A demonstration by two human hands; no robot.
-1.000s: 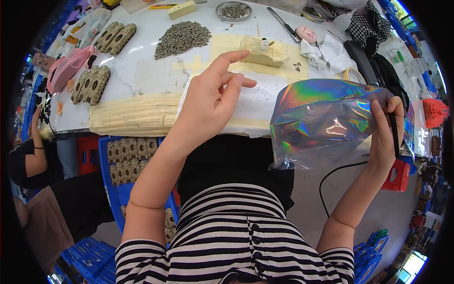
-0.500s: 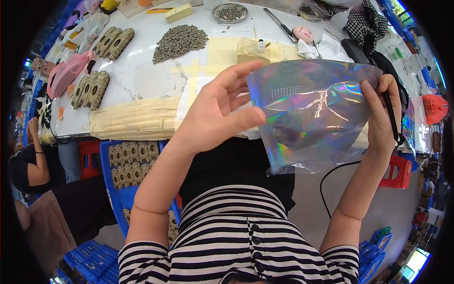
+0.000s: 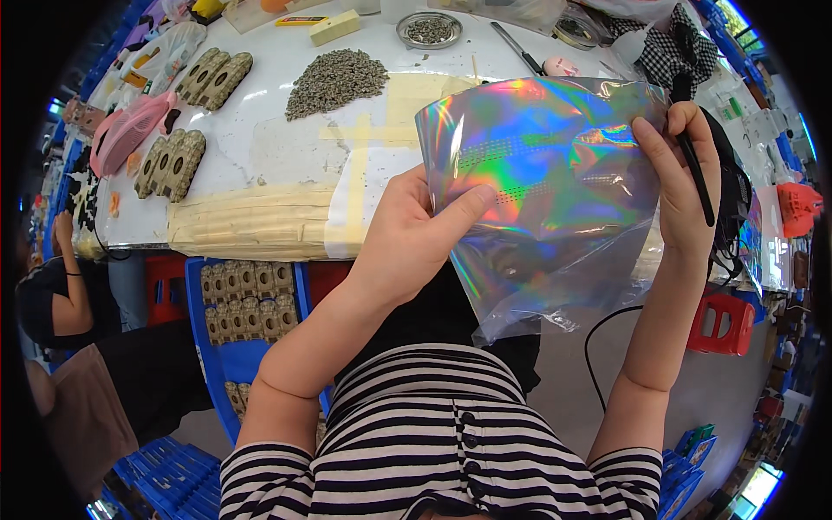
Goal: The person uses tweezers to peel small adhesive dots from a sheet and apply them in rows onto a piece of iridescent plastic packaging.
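A shiny holographic plastic sheet or bag (image 3: 555, 195), silvery with rainbow glare and rows of small printed marks, hangs in front of me over the table's front edge. My left hand (image 3: 403, 234) is closed on its left side, thumb on the front face, other fingers hidden behind. At its upper right, my right hand (image 3: 689, 186) pinches the edge between thumb and fingers. A slim black stick-like tool (image 3: 696, 173) also sits between the right-hand fingers, pointing down; its kind cannot be made out.
On the white table (image 3: 269, 165) lie a heap of small grey-brown parts (image 3: 336, 84), a round dish (image 3: 428, 31), camouflage-patterned casings (image 3: 171, 165) and a pink mesh item (image 3: 132, 134). A blue crate (image 3: 198, 321) with more casings stands below. A red stool (image 3: 722, 323) is at right; people are at left.
My left hand has gone from spread fingers beside the plastic to gripping its left side. The plastic has shifted left and up, and its glare has turned more colourful.
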